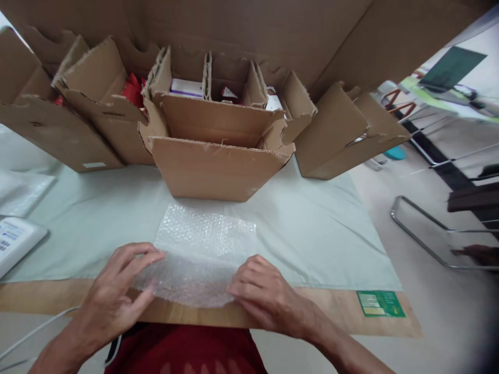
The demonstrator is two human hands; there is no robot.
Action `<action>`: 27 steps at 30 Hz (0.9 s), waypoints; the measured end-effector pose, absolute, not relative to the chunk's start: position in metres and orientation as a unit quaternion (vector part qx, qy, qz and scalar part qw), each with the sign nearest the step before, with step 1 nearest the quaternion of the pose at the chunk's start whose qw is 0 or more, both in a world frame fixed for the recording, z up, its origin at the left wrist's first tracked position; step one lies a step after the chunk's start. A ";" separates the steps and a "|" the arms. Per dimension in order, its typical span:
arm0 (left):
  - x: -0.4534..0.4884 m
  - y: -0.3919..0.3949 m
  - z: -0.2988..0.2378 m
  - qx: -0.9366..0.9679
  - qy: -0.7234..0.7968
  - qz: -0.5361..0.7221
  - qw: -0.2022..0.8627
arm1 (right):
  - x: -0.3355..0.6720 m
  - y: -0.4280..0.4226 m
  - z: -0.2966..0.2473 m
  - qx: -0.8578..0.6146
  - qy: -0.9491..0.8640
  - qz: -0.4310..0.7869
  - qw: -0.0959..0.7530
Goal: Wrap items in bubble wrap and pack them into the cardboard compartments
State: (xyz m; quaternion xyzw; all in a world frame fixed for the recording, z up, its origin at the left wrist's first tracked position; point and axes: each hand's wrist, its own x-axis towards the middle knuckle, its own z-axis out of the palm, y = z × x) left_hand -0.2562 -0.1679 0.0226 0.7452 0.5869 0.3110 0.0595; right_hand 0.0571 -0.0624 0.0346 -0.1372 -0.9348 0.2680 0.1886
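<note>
Left hand, thumb and fingers parted at the near-left edge of the bubble wrap, seems to hold less firmly than the right hand, curled closed on its near-right corner, so an uneven pull could skew it across the pale cloth before the cardboard box.

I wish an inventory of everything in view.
bubble wrap: one, clear, front middle
front box: one, brown, beyond wrap
rear boxes: six or more, brown, behind
packages: several, red or white, inside them
panel: one, brown, top
cloth: one, pale green, on wooden table
card: one, green, right corner
labelled object: one, white, left edge
packaging: some, clear, left
cable: some, white, lower left
laptop: one, green, upper right
furniture: several, mixed colours, right
garment: one, red, bottom
left hand: one, wrap's left
right hand: one, wrap's right
</note>
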 end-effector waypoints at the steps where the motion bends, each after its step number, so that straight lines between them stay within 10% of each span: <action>1: -0.258 -0.173 0.023 0.747 0.595 0.292 0.060 | 0.058 -0.066 0.034 -0.128 -0.932 0.297 0.164; 8: -0.275 -0.193 0.033 0.779 0.565 0.170 0.212 | 0.068 -0.062 0.034 -0.172 -0.875 0.436 0.121; 19: -0.250 -0.148 -0.001 0.721 0.654 0.230 -0.001 | 0.065 -0.027 0.019 -0.256 -0.944 0.155 0.142; 27: -0.249 -0.136 -0.015 0.614 0.769 0.164 0.062 | 0.059 0.004 0.008 -0.415 -0.901 0.040 0.123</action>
